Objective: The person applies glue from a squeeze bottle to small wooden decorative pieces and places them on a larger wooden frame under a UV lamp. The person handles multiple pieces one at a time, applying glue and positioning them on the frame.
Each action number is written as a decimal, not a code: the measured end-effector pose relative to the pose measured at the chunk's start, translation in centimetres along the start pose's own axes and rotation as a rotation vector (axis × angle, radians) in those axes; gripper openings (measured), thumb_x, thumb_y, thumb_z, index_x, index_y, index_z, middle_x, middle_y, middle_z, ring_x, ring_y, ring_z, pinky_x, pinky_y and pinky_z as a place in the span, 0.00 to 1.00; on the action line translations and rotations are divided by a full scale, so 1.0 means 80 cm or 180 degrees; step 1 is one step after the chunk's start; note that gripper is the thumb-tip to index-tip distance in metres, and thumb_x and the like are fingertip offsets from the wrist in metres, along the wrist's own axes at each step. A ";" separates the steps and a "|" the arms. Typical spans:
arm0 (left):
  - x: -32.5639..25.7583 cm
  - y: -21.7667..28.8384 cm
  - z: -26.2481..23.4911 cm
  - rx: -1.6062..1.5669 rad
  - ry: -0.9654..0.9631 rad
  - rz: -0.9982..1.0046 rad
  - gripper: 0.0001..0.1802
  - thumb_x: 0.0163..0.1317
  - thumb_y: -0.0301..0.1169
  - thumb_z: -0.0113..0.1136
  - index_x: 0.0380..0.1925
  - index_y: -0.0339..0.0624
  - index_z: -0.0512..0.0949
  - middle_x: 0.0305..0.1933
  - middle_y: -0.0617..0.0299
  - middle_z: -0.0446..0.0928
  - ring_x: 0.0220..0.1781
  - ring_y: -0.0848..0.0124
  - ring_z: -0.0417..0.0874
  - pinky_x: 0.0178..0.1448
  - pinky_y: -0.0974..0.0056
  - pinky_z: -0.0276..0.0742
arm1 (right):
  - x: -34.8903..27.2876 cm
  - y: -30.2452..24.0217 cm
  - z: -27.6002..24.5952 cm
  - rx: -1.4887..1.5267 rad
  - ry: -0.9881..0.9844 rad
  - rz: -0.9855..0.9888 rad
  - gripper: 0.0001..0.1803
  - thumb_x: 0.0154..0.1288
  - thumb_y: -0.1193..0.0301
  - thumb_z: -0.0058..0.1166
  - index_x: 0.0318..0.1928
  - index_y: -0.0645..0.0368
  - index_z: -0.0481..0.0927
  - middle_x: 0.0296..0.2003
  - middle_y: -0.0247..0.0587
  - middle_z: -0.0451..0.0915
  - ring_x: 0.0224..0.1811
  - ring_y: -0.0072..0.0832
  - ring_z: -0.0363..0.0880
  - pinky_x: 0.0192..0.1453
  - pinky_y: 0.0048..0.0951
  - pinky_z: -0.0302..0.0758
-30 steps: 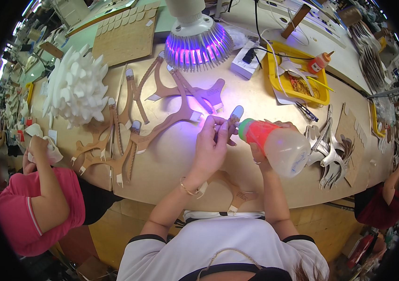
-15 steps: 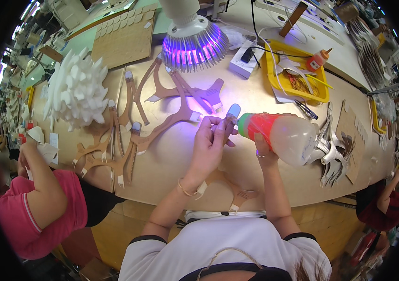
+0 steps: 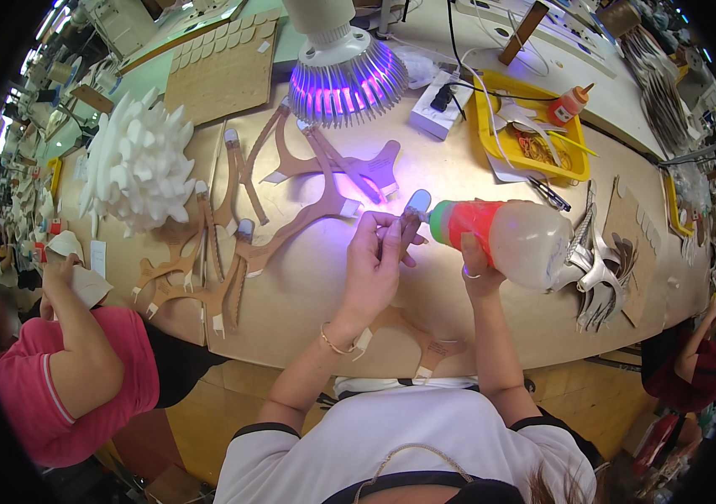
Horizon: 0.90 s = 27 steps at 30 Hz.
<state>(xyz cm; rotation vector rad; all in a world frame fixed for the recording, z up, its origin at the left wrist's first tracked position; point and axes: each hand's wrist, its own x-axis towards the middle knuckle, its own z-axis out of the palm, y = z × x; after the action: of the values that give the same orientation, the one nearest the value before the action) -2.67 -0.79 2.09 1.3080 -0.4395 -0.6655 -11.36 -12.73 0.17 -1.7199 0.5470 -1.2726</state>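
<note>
My left hand (image 3: 375,262) is closed, pinching a brown leather-like strap (image 3: 409,225) whose rounded tip is pale blue. A squeeze bottle (image 3: 530,242), translucent with a red band and a green cap, lies tilted sideways in my right hand (image 3: 481,270). Its nozzle points left, right beside the strap's tip; whether they touch I cannot tell. Below my hands, a brown forked piece (image 3: 435,346) with white ends lies at the table's near edge. Whether it joins the held strap is hidden by my left hand. Similar brown forked pieces (image 3: 312,206) are spread to the left.
A lamp (image 3: 348,80) glowing purple hangs over the table. White spiky foam (image 3: 139,160) stands at left. To the right are a yellow tray (image 3: 578,168) holding a small orange bottle (image 3: 569,106), a power strip (image 3: 437,119), a pen (image 3: 549,194) and silvery strap pieces (image 3: 600,277). Co-workers sit on both sides.
The bottle in my right hand has shifted a little to the right and turned slightly. My left hand stays nearly in place with the strap. The co-worker at left has moved a white piece.
</note>
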 end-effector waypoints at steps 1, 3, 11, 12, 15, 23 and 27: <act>0.000 0.001 0.000 -0.0014 0.0020 0.0013 0.10 0.74 0.33 0.43 0.41 0.36 0.65 0.35 0.57 0.78 0.32 0.77 0.78 0.35 0.71 0.77 | 0.003 0.002 -0.005 -0.0300 -0.0161 -0.0225 0.38 0.46 0.52 0.70 0.53 0.60 0.69 0.41 0.40 0.74 0.43 0.33 0.75 0.48 0.32 0.73; 0.000 0.002 0.002 -0.0044 0.0028 0.0007 0.09 0.74 0.33 0.43 0.41 0.36 0.65 0.35 0.59 0.78 0.31 0.78 0.77 0.34 0.71 0.76 | 0.002 0.004 -0.009 -0.0649 -0.0300 -0.0505 0.40 0.44 0.51 0.71 0.52 0.61 0.68 0.40 0.41 0.73 0.41 0.32 0.75 0.45 0.30 0.73; 0.000 0.002 0.005 -0.0156 0.0015 -0.0022 0.09 0.74 0.32 0.43 0.41 0.37 0.65 0.34 0.61 0.77 0.31 0.80 0.75 0.34 0.71 0.76 | 0.013 -0.023 -0.017 -0.0898 -0.0415 -0.0496 0.36 0.37 0.48 0.71 0.42 0.60 0.75 0.29 0.37 0.74 0.34 0.31 0.75 0.35 0.29 0.74; 0.000 0.002 0.005 -0.0155 0.0036 -0.0010 0.08 0.74 0.32 0.43 0.41 0.37 0.65 0.34 0.61 0.77 0.31 0.80 0.75 0.34 0.71 0.76 | 0.016 -0.028 -0.020 -0.1207 -0.0553 -0.0681 0.35 0.36 0.48 0.71 0.40 0.60 0.76 0.27 0.36 0.74 0.33 0.30 0.75 0.34 0.29 0.74; 0.001 0.002 0.005 -0.0158 0.0052 -0.0005 0.08 0.74 0.32 0.43 0.41 0.37 0.65 0.35 0.60 0.78 0.31 0.79 0.75 0.34 0.71 0.76 | 0.024 -0.036 -0.027 -0.1894 -0.0750 -0.1233 0.33 0.36 0.47 0.70 0.36 0.59 0.77 0.25 0.35 0.73 0.30 0.30 0.75 0.33 0.28 0.74; -0.004 0.004 0.003 -0.0121 -0.0093 -0.0083 0.09 0.74 0.32 0.43 0.42 0.37 0.66 0.37 0.55 0.80 0.30 0.78 0.76 0.33 0.72 0.75 | 0.022 -0.022 -0.014 -0.1008 -0.0079 -0.0823 0.34 0.39 0.50 0.70 0.42 0.59 0.75 0.33 0.39 0.72 0.33 0.31 0.75 0.36 0.28 0.74; -0.008 0.007 -0.001 0.0084 -0.0142 -0.0107 0.10 0.74 0.33 0.42 0.42 0.37 0.66 0.36 0.54 0.80 0.28 0.78 0.76 0.33 0.72 0.74 | 0.014 -0.005 -0.012 -0.0560 -0.0049 -0.0705 0.38 0.42 0.51 0.71 0.49 0.60 0.71 0.39 0.41 0.72 0.42 0.32 0.74 0.45 0.29 0.74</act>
<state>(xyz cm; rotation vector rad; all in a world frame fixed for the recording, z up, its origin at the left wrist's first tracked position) -2.98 -0.20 2.68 1.3299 -0.4646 -0.7202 -11.85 -13.81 1.14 -1.9792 0.4811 -1.3985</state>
